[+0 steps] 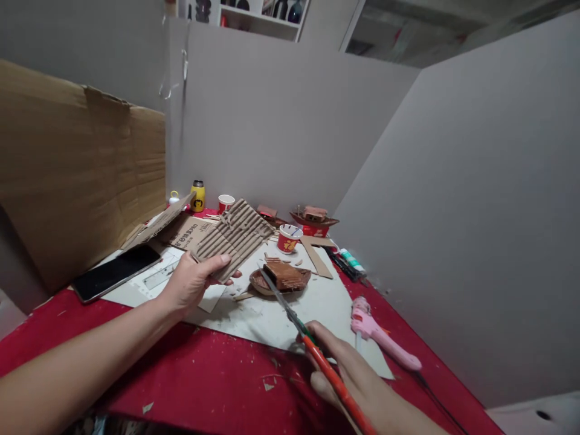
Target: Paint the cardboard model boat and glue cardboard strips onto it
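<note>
My left hand (193, 281) pinches a piece of corrugated cardboard (238, 235) between thumb and fingers, its ridged side facing up. In my right hand (338, 356) are scissors (290, 311) with an orange-red and green handle. Their metal blades point away from me and appear nearly closed, passing in front of a small brown model boat (285, 275). That boat sits on a white sheet (254, 317) and has a rounded brown roof. The cardboard and the scissors are apart from each other.
A pink glue gun (380, 335) lies at the right, its cord trailing off the red-covered table (190, 374). At the left are a phone (118, 272) and a large cardboard box (86, 175). Paper cups (290, 241), a yellow bottle (198, 196) and another model boat (315, 215) stand behind.
</note>
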Demonstrator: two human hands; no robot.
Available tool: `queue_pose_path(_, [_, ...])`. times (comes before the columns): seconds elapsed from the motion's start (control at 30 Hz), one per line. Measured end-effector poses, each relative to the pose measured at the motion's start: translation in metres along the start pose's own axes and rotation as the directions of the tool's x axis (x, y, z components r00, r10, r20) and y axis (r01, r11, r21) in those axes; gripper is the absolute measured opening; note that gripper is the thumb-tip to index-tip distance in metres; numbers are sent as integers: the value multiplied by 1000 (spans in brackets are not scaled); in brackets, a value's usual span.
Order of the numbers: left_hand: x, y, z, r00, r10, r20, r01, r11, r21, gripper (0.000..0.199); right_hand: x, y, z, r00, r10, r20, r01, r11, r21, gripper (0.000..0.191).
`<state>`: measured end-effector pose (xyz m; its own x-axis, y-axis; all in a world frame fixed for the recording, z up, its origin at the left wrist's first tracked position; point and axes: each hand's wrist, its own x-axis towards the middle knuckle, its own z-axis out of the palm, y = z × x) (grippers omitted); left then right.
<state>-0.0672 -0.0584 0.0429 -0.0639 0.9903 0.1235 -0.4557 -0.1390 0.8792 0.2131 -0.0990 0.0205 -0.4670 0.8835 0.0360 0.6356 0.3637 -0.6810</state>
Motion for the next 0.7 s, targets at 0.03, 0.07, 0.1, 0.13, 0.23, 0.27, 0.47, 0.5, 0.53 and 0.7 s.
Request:
queue_pose_path(0.03, [-1, 0, 0, 1000, 4, 12, -4, 1000, -4, 26, 0, 2, 0, 1000, -22, -10, 22, 1000, -16, 34])
queue_pose_path(0.07, [-2, 0, 0, 1000, 8, 21, -8, 1000, -6, 25, 0, 4, 1, 999, -43, -9, 42, 999, -30, 37])
queue_pose_path(0.1, [-3, 0, 0, 1000, 10, 29, -10, 1000, -7, 25, 0, 6, 1, 998, -57, -3, 57, 997, -42, 39])
queue_pose_path(0.13, [-4, 0, 1, 999, 8, 37, -8, 1000, -10, 25, 1, 7, 2, 998, -67, 6, 67, 996, -52, 41])
queue_pose_path(0.23, [-6, 1, 2, 998, -11, 60, 12, 1000, -24, 31, 3, 4, 3, 996, -82, 37, 84, 994, -66, 45])
queue_pose_path(0.27, [-7, 1, 3, 997, -16, 71, 18, 1000, -26, 33, 4, 2, 3, 996, -81, 38, 84, 994, -67, 47])
queue_pose_path(0.47, [-10, -5, 1, 992, -12, 128, 13, 1000, -3, 28, 16, -22, 4, 996, -70, 63, 70, 997, -8, 45])
queue_pose_path(0.5, [-10, -6, 1, 990, -12, 142, 11, 1000, 5, 27, 18, -25, 4, 995, -75, 68, 75, 997, 5, 41])
queue_pose_path(0.53, [-10, -6, 1, 988, -13, 154, 10, 1000, 14, 26, 19, -28, 4, 994, -81, 70, 80, 997, 18, 38])
queue_pose_path(0.7, [-9, -2, 0, 985, -4, 175, -4, 999, 46, 26, 26, -30, 6, 983, -106, 152, 84, 986, 142, 35])
